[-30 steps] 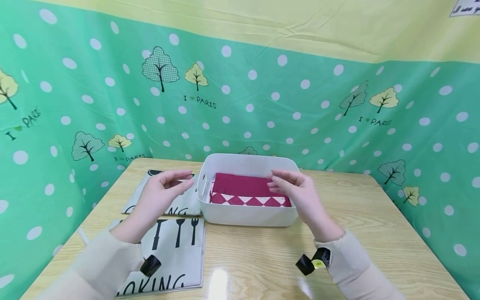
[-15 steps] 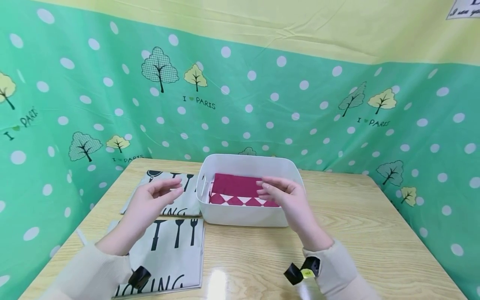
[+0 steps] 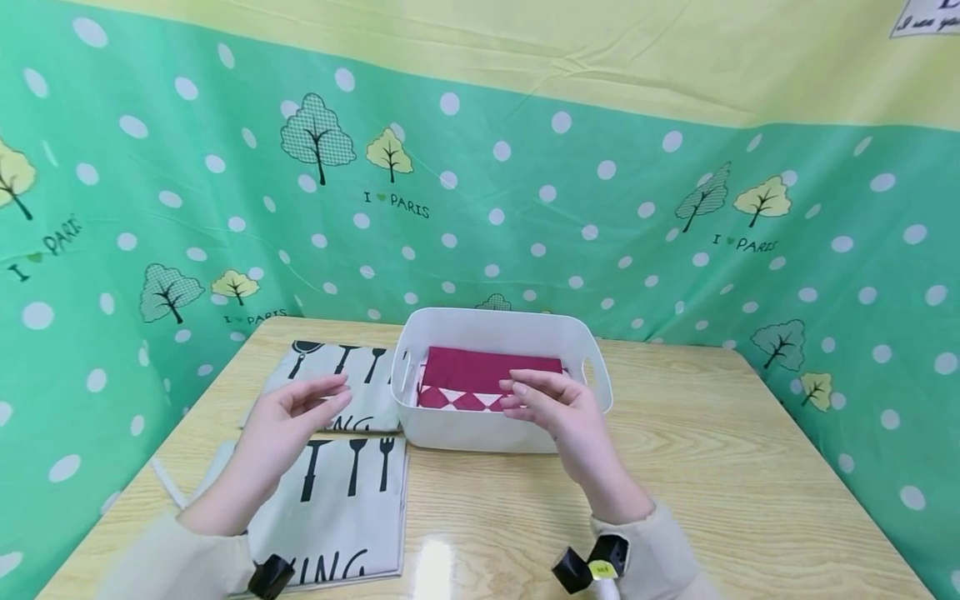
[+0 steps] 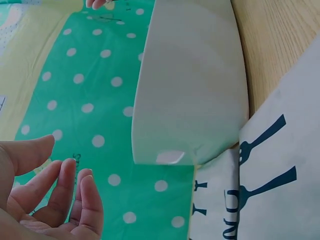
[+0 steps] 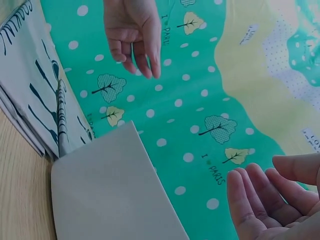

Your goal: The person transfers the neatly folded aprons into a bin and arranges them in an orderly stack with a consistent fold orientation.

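My left hand point(image 3: 288, 421) hovers over the folded white cloths at the left, fingers loosely bent and holding nothing. My right hand point(image 3: 562, 408) hangs in front of the white plastic bin point(image 3: 480, 432), likewise with nothing in it, and overlaps its front right part in the head view. Inside the bin lies a folded dark red cloth point(image 3: 480, 371) with a red and white diamond border. One white cloth point(image 3: 375, 392) printed with dark kitchen tools lies beside the bin; a similar folded cloth point(image 3: 337, 517) lies nearer me, partly hidden by my left forearm.
The pieces rest on a light wooden table point(image 3: 712, 467). Behind it and along both sides hangs a green dotted curtain point(image 3: 480, 200) with tree prints. A thin white strip point(image 3: 168, 483) lies by the table's left edge.
Both hands have drawn down and toward me, also shifting left in the head view. More of the bin's right handle and of the back white cloth now shows. Bin and cloths stay in place.
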Motion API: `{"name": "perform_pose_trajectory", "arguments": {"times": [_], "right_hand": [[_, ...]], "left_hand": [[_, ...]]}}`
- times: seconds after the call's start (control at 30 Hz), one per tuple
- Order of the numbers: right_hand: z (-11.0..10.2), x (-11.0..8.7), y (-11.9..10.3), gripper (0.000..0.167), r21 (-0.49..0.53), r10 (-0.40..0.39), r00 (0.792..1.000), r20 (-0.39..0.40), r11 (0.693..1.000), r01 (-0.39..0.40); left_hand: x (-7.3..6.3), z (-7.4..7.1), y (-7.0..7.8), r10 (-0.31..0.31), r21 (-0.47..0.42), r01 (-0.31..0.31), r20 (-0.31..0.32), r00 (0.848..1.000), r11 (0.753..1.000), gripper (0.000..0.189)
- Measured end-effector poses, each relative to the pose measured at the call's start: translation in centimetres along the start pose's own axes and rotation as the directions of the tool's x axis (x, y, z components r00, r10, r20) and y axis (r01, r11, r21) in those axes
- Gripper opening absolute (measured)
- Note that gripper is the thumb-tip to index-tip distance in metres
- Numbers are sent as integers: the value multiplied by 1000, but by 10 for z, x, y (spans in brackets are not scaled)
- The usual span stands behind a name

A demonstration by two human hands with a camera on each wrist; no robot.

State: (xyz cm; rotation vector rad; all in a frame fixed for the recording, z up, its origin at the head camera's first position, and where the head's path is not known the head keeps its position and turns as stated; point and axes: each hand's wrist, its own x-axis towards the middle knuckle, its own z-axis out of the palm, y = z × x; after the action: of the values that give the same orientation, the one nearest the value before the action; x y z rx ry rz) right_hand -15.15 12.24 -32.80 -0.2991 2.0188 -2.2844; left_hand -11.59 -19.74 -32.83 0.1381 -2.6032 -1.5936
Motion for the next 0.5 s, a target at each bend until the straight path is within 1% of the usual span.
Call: {"name": "perform_pose_trajectory", "arguments": {"times": [0.1,0.3,0.5], "right_hand": [[4,-2,6,28,36,11,1000,1,999,-11],[12,-4,18,23,90,9,999,44,996,-13],[19,-4,27,33,103,18,997,70,994,-25]], "left_hand": [[-1,1,-7,-13,-14,13,-4,1000,1000,54],[-3,2,-18,-30,-54,29,-16,999,998,53],[-4,2,-27,-50,-32,49,-18,999,998,55]]}}
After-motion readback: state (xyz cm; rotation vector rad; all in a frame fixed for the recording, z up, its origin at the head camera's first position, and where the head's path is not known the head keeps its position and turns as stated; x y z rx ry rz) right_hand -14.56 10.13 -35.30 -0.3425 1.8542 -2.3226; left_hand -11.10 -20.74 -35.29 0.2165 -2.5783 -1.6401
